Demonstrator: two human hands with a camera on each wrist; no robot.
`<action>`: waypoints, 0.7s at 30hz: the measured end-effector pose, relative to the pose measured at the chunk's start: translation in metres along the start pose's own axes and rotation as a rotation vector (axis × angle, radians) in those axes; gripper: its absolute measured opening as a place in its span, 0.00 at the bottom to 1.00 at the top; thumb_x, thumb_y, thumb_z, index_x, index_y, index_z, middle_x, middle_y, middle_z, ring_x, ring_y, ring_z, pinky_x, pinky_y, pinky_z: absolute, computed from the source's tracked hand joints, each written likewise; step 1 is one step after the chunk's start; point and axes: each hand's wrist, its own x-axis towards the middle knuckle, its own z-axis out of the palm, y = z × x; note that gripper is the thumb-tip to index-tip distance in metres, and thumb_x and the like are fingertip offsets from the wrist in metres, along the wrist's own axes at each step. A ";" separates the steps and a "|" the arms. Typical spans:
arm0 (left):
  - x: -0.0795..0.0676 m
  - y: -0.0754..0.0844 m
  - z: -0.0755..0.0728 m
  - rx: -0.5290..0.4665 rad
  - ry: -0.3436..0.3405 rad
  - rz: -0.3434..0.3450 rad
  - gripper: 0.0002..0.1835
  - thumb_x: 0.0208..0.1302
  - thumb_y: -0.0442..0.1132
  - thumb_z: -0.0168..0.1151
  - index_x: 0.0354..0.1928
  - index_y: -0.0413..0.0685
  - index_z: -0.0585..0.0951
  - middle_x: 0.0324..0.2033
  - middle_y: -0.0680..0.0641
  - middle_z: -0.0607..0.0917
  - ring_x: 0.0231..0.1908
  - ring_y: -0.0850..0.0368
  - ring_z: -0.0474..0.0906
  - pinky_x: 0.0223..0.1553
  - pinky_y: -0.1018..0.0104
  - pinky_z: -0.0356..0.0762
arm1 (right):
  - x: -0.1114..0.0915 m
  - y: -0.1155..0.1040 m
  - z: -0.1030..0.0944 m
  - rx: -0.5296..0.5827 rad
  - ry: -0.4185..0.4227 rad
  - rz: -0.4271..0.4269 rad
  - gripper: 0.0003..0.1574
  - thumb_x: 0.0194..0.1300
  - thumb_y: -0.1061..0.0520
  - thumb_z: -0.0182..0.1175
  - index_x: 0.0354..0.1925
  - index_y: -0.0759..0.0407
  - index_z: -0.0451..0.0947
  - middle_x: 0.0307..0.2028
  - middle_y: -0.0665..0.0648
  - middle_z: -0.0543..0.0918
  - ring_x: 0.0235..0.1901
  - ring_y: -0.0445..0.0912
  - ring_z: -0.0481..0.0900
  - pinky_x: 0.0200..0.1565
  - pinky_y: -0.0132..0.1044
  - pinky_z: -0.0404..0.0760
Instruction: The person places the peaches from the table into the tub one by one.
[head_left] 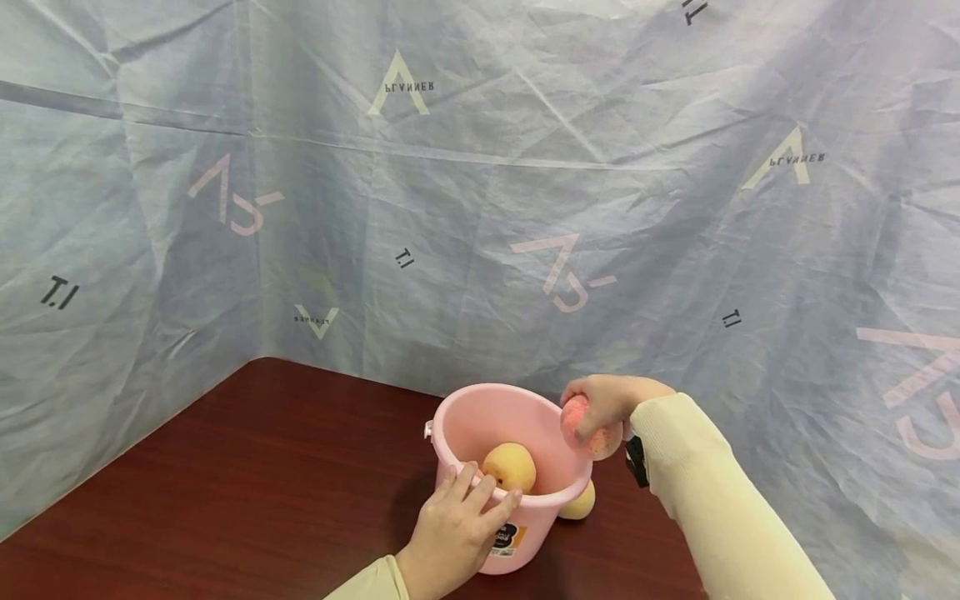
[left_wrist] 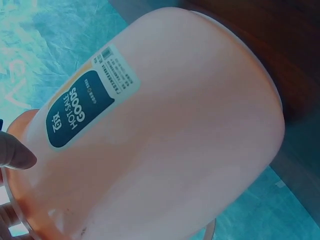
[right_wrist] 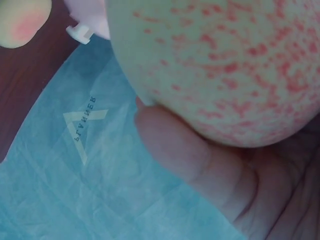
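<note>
A pink bucket (head_left: 501, 546) stands upright on the table, its mouth facing up. My left hand (head_left: 457, 525) grips its near rim; the left wrist view shows the thumb (left_wrist: 17, 152) against the outer wall and fingers past the rim. In my right hand (head_left: 617, 398) is a peach (head_left: 574, 414), held at the bucket's right rim. Its pale skin with red speckles fills much of the right wrist view, the thumb pressed against it. A round yellow fruit (head_left: 512, 465) is visible inside the bucket; the bottom behind the near wall is hidden.
Partly hidden behind the bucket's right side, a yellow fruit (head_left: 579, 503) with a pink blush rests on the dark red-brown table (head_left: 247, 475). A printed grey-blue cloth (head_left: 465, 208) hangs along the table's back and left edges. The bucket carries a label (left_wrist: 82, 107).
</note>
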 end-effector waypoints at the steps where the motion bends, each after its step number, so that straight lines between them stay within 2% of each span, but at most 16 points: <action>1: 0.000 0.000 0.000 0.000 0.000 0.000 0.20 0.51 0.40 0.55 0.48 0.60 0.84 0.38 0.48 0.80 0.43 0.47 0.77 0.42 0.53 0.79 | 0.001 -0.002 0.000 0.001 0.000 0.000 0.36 0.44 0.61 0.65 0.56 0.57 0.74 0.43 0.56 0.77 0.38 0.49 0.77 0.28 0.46 0.81; 9: 0.001 0.001 0.002 0.005 0.025 -0.006 0.19 0.57 0.38 0.49 0.46 0.61 0.84 0.38 0.48 0.81 0.42 0.47 0.78 0.41 0.54 0.80 | 0.010 -0.013 0.001 -0.012 -0.009 -0.017 0.35 0.44 0.62 0.65 0.55 0.56 0.75 0.42 0.56 0.77 0.38 0.48 0.77 0.28 0.44 0.81; 12: 0.001 0.001 0.002 0.006 0.026 -0.008 0.18 0.60 0.39 0.47 0.46 0.61 0.84 0.38 0.49 0.81 0.42 0.47 0.78 0.41 0.54 0.80 | 0.013 -0.017 0.002 -0.022 -0.013 -0.035 0.35 0.44 0.62 0.65 0.55 0.56 0.75 0.43 0.56 0.77 0.39 0.48 0.76 0.32 0.42 0.81; 18: -0.001 0.001 0.003 0.003 0.016 -0.007 0.18 0.59 0.40 0.49 0.46 0.61 0.84 0.38 0.48 0.80 0.43 0.47 0.78 0.40 0.53 0.80 | 0.022 -0.029 0.004 -0.205 0.002 -0.059 0.34 0.45 0.57 0.68 0.54 0.53 0.76 0.44 0.52 0.78 0.42 0.46 0.75 0.43 0.40 0.78; 21: -0.002 0.000 0.002 -0.006 0.003 -0.006 0.19 0.55 0.40 0.52 0.47 0.61 0.84 0.38 0.48 0.80 0.43 0.47 0.78 0.41 0.53 0.80 | 0.027 -0.035 0.006 -0.238 0.004 -0.046 0.34 0.44 0.56 0.69 0.54 0.52 0.76 0.44 0.52 0.78 0.42 0.46 0.75 0.43 0.41 0.78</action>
